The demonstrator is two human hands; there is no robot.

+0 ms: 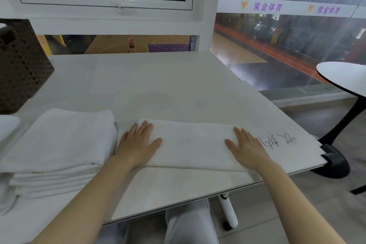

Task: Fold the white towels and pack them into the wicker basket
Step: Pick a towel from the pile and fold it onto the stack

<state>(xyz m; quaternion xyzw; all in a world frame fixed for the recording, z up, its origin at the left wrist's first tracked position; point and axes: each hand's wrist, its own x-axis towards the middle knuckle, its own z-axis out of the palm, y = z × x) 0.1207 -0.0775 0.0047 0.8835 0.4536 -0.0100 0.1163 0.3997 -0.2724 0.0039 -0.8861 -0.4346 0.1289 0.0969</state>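
On the smooth white table (158,85), her left hand (136,144) and right hand (247,147) press flat-fingered on a soft rectangular folded towel (192,144).

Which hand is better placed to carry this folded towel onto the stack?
Left. The left hand presses the towel at the end beside the stack; the right hand lies flat on the far end.

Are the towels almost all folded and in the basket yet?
Not yet. A stack of folded towels already sits on the table. The left hand and right hand press flat on one half-folded towel. Packing into the wicker basket looks still to come; its inside is hidden.
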